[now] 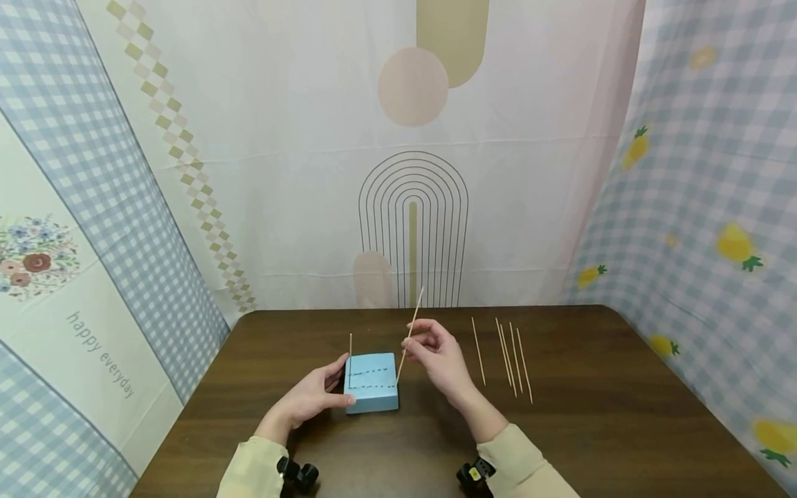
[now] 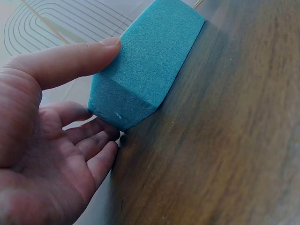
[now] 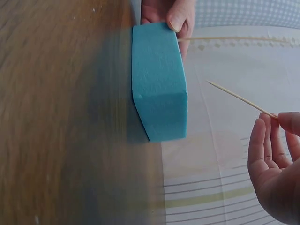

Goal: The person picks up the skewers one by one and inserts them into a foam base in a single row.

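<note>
A light blue foam block (image 1: 372,402) with rows of dark dots on its top lies on the table. My left hand (image 1: 308,398) holds it from the left, thumb on the front face and fingers along the left side (image 2: 105,110). One thin wooden skewer (image 1: 351,342) stands upright near the block's left edge. Between thumb and fingertips, my right hand (image 1: 447,360) pinches another wooden skewer (image 1: 417,308), tilted, its upper end leaning right. The held skewer's sharp tip (image 3: 212,84) points down beside the block's right edge, apart from the block in the right wrist view.
Several loose skewers (image 1: 507,356) lie to the right of my right hand on the dark wooden table (image 1: 579,415). A patterned cloth (image 1: 299,207) hangs behind the table's back edge, and checked cloths (image 1: 697,194) hang at both sides.
</note>
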Demonstrator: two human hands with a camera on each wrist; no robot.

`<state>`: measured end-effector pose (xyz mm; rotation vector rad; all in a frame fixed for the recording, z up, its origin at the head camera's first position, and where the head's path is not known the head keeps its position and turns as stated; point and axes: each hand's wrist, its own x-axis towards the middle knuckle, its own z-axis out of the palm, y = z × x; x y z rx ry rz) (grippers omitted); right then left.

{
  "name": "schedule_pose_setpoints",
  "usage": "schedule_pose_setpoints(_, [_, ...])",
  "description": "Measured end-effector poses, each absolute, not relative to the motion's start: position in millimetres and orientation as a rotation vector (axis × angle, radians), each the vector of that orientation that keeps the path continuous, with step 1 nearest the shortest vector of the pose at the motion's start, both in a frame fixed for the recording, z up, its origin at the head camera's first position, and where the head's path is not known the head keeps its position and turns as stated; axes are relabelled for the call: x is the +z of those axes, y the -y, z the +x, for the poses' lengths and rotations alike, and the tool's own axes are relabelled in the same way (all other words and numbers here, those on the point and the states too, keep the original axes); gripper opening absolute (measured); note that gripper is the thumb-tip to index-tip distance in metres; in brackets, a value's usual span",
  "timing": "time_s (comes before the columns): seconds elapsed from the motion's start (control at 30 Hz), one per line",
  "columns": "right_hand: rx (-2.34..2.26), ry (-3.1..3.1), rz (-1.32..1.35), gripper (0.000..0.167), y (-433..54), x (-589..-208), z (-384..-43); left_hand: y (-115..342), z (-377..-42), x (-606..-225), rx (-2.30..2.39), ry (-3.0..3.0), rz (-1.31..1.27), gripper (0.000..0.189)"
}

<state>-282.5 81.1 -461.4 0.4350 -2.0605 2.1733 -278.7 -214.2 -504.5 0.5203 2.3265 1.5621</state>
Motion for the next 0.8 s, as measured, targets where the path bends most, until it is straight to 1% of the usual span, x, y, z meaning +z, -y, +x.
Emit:
schedule_pose_setpoints(0.57, [2.144, 2.035, 0.562, 0.021, -42, -461, -278, 214, -279, -505, 1.549, -2.327, 0.523, 0.101])
schedule_pose_setpoints(0.8, [2.115, 2.015, 0.566, 0.020, -30, -465, -275, 216, -280, -506, 1.543, -2.334, 0.515, 0.101])
